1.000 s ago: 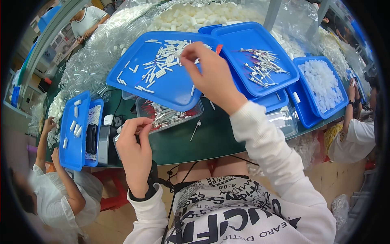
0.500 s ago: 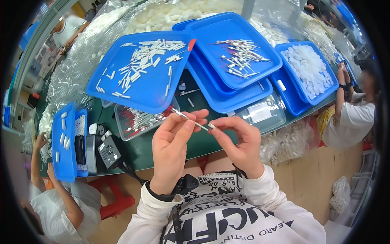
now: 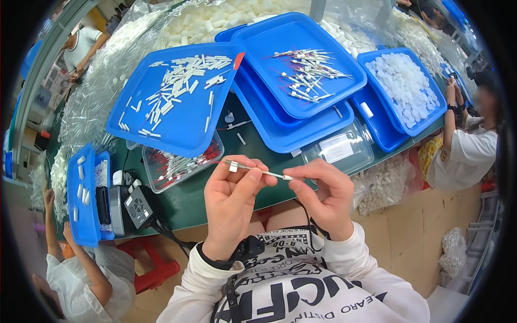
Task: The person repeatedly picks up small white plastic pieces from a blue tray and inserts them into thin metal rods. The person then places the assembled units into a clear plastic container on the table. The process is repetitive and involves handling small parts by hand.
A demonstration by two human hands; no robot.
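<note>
While the left hand (image 3: pixel 229 196) pinches a slim stick (image 3: pixel 273 174) between thumb and fingers, the right hand (image 3: pixel 326 199) has its thumb and index fingertip pressed together on a small white tip piece (image 3: pixel 287 177) at the stick's right end; whether that piece is pushed onto the shaft or only touches it, I cannot tell. The stick is held over the near edge of the green table (image 3: pixel 186 207), tilted slightly down to the right, and a white collar (image 3: pixel 233 167) sits near its left end, above the left fingers. Beyond the left hand, a clear tub (image 3: pixel 156 187) of similar red-and-white sticks lies near the table's front edge, partly covered by the near edge of a large blue tray (image 3: pixel 186 139). White tubes (image 3: pixel 180 81) are scattered across this tray, thickest toward its far right corner, where a red mark (image 3: pixel 238 61) shows. To its right, the top tray of a blue stack (image 3: pixel 339 59) bears a loose pile of sticks (image 3: pixel 309 70), and a clear lidded box (image 3: pixel 353 153) lies by the stack's near right corner.
</note>
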